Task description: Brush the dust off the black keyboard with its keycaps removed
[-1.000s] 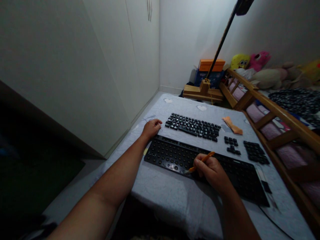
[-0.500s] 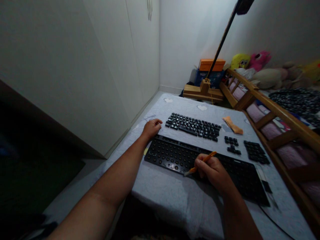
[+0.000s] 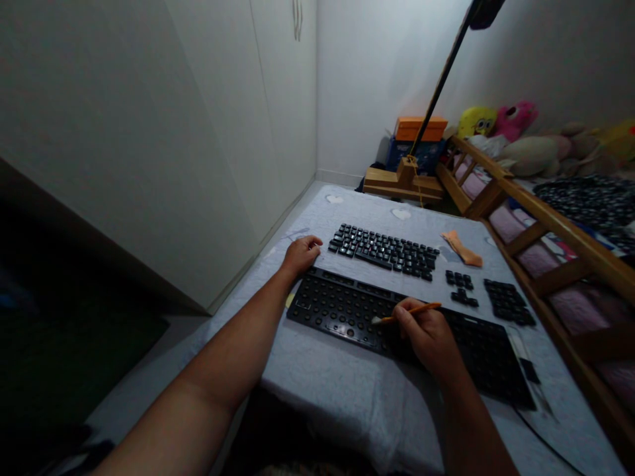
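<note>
"Across the near part of the surface (image 3: 322, 370), how does the keyboard base (image 3: 330, 309) lie?"

"Its long axis runs left to right, the right end slanting nearer. The right hand (image 3: 426, 332) is over its middle, so the keyless left half stretches out to that hand's left. The left hand (image 3: 300, 256) is farther off, by the far left corner."

"And how do the two stand?"

"The right is clamped on the brush (image 3: 389, 319), whose tip points left, over the base; the handle crosses the long axis at a shallow slant. The left seems to hold nothing, but it is dim there, and whether its fingers are apart or together one cannot tell."

"What is the count?"

"Two hands, one base, one brush, and one cable (image 3: 538, 434) at the near right corner. Beyond the base, four groups of loose keycaps: one large block (image 3: 385, 251), one block of six (image 3: 459, 280), one arrow cluster (image 3: 464, 299), one number block (image 3: 508, 303) farthest right. One orange cloth (image 3: 463, 251) lies past the six."
</note>
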{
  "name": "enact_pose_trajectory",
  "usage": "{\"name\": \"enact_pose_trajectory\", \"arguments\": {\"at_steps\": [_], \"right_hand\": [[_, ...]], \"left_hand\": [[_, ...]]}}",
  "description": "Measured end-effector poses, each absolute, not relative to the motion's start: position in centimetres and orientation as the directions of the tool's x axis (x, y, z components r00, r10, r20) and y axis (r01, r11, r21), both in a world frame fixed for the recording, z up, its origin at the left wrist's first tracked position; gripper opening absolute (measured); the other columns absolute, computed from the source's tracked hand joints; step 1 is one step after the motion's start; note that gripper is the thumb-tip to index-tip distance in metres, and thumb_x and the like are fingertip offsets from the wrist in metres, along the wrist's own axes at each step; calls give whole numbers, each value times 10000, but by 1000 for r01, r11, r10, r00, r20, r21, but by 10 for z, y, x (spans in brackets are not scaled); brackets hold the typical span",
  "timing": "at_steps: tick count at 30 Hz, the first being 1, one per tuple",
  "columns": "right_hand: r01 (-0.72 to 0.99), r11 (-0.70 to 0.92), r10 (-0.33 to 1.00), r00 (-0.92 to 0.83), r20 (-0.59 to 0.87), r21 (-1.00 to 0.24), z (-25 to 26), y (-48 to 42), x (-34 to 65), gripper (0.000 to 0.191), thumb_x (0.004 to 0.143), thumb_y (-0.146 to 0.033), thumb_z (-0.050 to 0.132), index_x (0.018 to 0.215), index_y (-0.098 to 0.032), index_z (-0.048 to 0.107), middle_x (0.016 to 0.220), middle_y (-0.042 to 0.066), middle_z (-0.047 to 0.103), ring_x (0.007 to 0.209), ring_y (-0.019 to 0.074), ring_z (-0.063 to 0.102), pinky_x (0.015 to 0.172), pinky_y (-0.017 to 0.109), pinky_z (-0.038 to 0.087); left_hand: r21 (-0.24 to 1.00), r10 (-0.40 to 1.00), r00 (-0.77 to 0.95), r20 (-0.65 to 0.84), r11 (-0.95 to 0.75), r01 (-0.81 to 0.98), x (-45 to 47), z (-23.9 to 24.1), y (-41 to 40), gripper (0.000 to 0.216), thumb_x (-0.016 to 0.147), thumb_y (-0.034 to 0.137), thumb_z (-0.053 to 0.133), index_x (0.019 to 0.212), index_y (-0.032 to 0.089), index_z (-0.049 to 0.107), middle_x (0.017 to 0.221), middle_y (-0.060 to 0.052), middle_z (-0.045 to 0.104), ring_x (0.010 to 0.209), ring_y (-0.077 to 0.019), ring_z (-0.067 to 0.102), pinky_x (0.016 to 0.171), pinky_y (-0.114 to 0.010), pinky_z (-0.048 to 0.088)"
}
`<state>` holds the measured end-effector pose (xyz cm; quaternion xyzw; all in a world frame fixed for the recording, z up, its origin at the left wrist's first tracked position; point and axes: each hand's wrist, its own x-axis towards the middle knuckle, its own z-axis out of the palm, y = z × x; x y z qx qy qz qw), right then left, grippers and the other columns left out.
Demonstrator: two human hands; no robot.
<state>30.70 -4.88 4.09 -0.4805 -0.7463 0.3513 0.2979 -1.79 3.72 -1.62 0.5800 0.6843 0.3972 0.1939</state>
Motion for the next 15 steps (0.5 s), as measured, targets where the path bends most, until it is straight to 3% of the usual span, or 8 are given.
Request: {"name": "enact_pose_trajectory", "arguments": {"at_steps": [12,15], "right_hand": [[383,122,879,-471,-80,-915,39,-49,311,346,924,-448,502,681,-204,532,545,-36,477,486,118,439,468,233,319],[351,120,891,-451,-55,-929,39,-49,312,368,933,-472,498,680,-206,531,531,-42,465,483,118,429,473,236,317]], "left_hand": [[771,950,-247,192,10,637,-18,-16,38,302,756,248,554,984,162,732,759,-19,683,726,-173,609,683,-282,446],[771,951,-243,190,9,637,-18,-16,38,299,756,240,549,981,165,731,755,-18,683,723,-172,607,680,-280,448]]}}
